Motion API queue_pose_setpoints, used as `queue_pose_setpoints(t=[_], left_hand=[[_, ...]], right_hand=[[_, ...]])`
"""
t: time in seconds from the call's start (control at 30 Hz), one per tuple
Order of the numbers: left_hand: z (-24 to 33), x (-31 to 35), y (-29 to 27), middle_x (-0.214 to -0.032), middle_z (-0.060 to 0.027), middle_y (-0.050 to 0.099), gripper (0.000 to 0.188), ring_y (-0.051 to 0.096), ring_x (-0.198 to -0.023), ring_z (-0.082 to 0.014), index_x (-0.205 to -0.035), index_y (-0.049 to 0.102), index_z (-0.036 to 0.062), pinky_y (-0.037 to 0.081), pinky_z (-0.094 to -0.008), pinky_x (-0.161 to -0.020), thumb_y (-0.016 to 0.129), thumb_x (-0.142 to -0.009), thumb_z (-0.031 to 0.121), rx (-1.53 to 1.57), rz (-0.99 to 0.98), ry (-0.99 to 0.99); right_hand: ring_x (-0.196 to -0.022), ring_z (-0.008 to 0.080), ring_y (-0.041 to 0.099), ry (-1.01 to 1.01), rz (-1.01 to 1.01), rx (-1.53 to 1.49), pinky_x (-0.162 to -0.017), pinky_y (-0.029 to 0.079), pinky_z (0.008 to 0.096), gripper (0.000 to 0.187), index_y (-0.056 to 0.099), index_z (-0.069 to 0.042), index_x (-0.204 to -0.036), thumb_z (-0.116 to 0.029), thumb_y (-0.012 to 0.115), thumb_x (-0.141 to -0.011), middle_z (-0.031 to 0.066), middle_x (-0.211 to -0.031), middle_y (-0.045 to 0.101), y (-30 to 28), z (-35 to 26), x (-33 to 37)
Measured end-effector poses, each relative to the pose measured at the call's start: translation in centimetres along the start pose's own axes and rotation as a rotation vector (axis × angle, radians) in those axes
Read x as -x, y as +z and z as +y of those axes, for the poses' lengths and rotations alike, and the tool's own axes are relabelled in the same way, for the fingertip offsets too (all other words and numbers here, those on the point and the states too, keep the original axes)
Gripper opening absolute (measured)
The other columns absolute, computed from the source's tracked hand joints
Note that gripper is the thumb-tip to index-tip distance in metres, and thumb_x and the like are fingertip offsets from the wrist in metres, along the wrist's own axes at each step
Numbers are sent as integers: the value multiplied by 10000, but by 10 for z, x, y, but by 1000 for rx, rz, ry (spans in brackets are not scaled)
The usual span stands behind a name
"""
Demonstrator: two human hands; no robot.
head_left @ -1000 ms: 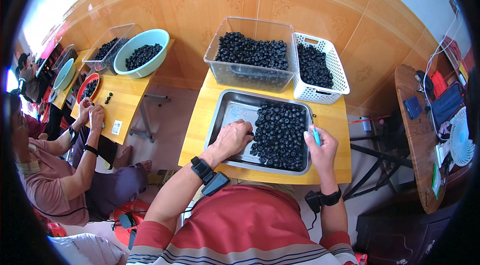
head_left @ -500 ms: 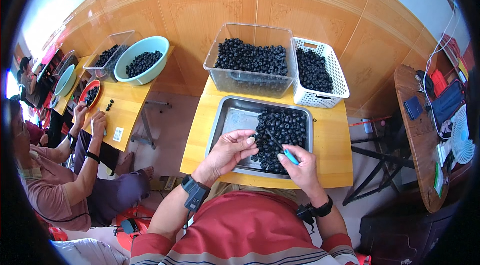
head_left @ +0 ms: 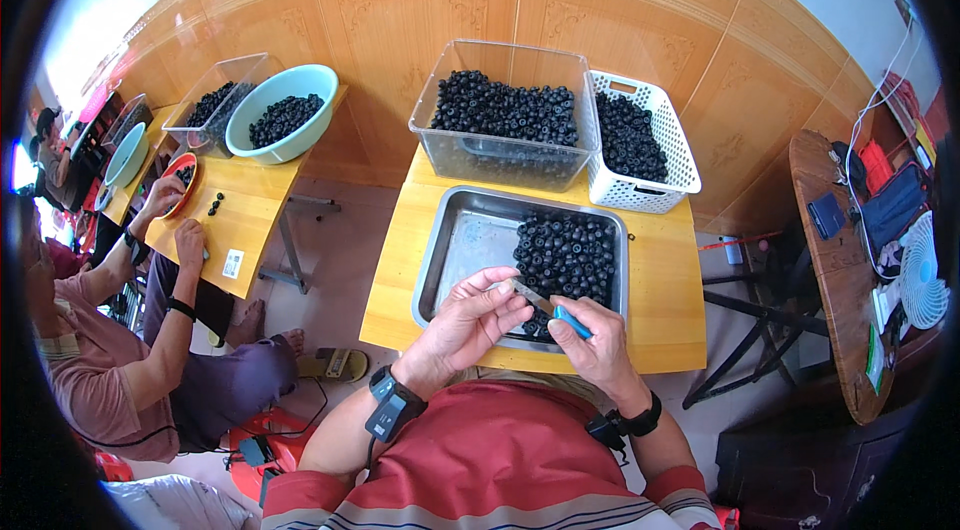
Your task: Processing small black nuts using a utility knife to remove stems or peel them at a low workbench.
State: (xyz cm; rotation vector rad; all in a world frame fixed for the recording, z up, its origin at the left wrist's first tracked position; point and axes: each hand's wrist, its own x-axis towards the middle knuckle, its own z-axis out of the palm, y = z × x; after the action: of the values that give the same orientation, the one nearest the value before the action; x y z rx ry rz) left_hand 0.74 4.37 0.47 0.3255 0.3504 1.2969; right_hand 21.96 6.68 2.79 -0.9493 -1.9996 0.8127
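Observation:
My right hand (head_left: 603,338) grips a small knife (head_left: 571,320) by its turquoise handle. Its blade points up and left, reaching the fingertips of my left hand (head_left: 470,318). Thumb and forefinger there are pinched together on a small black piece, mostly hidden by the fingers. Both hands are over the near edge of a metal tray (head_left: 473,230). Small, round, glossy black pieces (head_left: 568,252), many with a hole or dimple, fill the tray's right side; its left side shows bare metal.
Behind the tray stand a clear plastic bin (head_left: 510,155) and a white perforated basket (head_left: 672,145), both holding black pieces. At left, a person (head_left: 110,360) works at another table with a turquoise basin (head_left: 305,145) and an orange bowl (head_left: 198,192). A wooden table (head_left: 825,330) stands at right.
The blade has come across to my left fingertips, and the knife lies flatter. The person at left has one hand in the orange bowl now.

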Motion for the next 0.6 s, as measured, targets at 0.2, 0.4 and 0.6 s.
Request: queue_pose_setpoints(t=[0.2, 0.4, 0.6], left_hand=[[-2, 5, 0, -985, -80, 681, 187, 684, -929, -165, -1163, 620, 31, 593, -357, -899, 557, -989, 56, 29, 1, -8], [-5, 12, 2, -967, -71, 667, 163, 668, -874, -148, -1129, 622, 33, 599, -341, -863, 579, -980, 87, -3, -24, 3], [-10, 23, 17, -990, -71, 677, 187, 671, -901, -148, -1142, 631, 20, 599, -349, -867, 609, -960, 55, -38, -142, -37]], right_hand=[[-634, 216, 588, -29, -12, 37, -585, 451, 313, 382, 674, 55, -1087, -284, 689, -912, 120, -745, 605, 0, -3, 1], [-655, 217, 619, -21, 30, 33, -589, 472, 316, 358, 680, 38, -1075, -275, 707, -903, 135, -740, 625, 3, 0, 2], [-760, 65, 550, 227, 116, -231, -678, 472, 248, 347, 676, 48, -1121, -253, 676, -949, 7, -839, 659, -2, 18, 1]])
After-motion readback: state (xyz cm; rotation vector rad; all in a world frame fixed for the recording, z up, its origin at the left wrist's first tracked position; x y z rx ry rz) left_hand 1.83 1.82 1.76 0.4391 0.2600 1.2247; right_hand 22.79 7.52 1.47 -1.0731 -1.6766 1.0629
